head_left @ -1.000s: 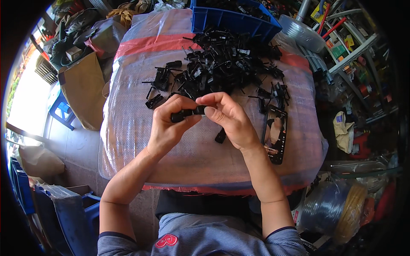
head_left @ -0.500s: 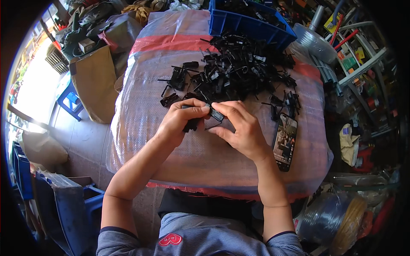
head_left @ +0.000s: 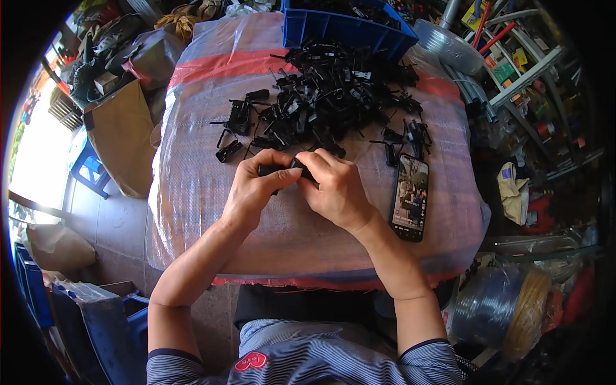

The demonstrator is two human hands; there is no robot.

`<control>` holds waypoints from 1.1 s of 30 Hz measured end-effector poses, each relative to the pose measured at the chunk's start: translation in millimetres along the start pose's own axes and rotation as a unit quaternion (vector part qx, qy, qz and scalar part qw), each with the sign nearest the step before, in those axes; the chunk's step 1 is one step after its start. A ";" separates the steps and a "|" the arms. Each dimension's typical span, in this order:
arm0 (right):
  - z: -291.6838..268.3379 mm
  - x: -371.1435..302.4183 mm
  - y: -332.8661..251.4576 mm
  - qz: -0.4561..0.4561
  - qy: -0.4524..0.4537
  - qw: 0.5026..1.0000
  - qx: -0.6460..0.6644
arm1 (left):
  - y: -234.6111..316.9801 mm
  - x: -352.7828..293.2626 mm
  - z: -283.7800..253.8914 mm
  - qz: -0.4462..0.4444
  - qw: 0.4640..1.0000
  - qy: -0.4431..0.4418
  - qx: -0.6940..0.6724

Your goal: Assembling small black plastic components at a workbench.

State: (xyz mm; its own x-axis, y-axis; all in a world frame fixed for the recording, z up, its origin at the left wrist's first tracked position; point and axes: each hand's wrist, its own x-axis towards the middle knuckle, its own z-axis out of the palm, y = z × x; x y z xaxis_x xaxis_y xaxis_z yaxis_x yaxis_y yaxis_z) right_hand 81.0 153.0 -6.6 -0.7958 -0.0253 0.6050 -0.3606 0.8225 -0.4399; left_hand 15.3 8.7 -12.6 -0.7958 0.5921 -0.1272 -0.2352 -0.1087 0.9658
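Observation:
My left hand is closed around a small black plastic part, its thumb pressed along the near side. Against the part's right end, the fingers of my right hand are closed too, gripping it from the other side. Fingers cover most of the part, so its exact shape is hidden. Just beyond both hands lies a heap of similar black plastic parts, many with thin rods sticking out. A few loose ones, such as a black clip-like piece, lie left of the heap.
A smartphone with a lit screen lies right of my hands. Behind the heap stands a blue crate holding more black parts. Plastic sheeting covers the work surface. A blue stool is at left, a wrapped coil at lower right.
My right hand has turned and closed in on the part, its thumb now tucked behind the fingers. The view has shifted, so the surroundings sit farther left.

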 end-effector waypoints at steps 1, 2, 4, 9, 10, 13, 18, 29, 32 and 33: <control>0.7 1.2 -0.8 -0.003 0.000 1.000 0.000 | 0.0 1.5 -1.7 -0.004 1.000 -0.011 -0.018; 1.4 2.3 -1.6 -0.002 0.012 1.000 -0.008 | 1.0 3.5 -2.4 -0.005 0.999 -0.022 -0.035; 1.4 5.8 -4.2 -0.014 0.027 0.999 -0.013 | 1.6 3.7 0.9 0.011 0.999 -0.017 -0.042; -11.9 10.1 1.0 -0.009 -0.017 1.000 -0.012 | 25.4 9.7 2.9 -0.023 0.996 -0.002 -0.088; -13.6 4.9 5.6 0.015 -0.032 0.999 0.000 | 36.9 23.0 1.7 -0.010 0.994 0.018 -0.108; -26.1 -1.1 1.5 0.038 0.002 0.999 -0.006 | 80.2 105.8 -1.9 0.027 0.990 0.028 -0.132; -23.1 -11.8 -6.7 0.026 -0.055 0.998 -0.019 | 184.0 270.9 29.5 0.110 0.987 0.057 -0.103; -92.6 -0.9 28.9 0.113 -0.015 0.991 -0.066 | 99.5 157.1 31.0 0.189 0.974 -0.110 0.052; -78.3 -4.1 23.5 0.104 -0.157 0.982 -0.007 | 48.0 77.9 4.1 0.104 0.978 -0.105 0.148; -61.2 -0.6 16.9 0.105 -0.174 0.979 -0.025 | 35.4 58.1 -9.1 0.071 0.981 -0.099 0.153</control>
State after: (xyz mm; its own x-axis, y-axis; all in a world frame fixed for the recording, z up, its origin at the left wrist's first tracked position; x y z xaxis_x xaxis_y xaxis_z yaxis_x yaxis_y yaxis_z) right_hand 105.2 201.7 26.1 -0.9707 -0.0370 0.2376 -0.1530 0.8571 -0.4918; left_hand -44.4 32.0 12.1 -0.6773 0.7350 0.0307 0.0733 0.0260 0.9970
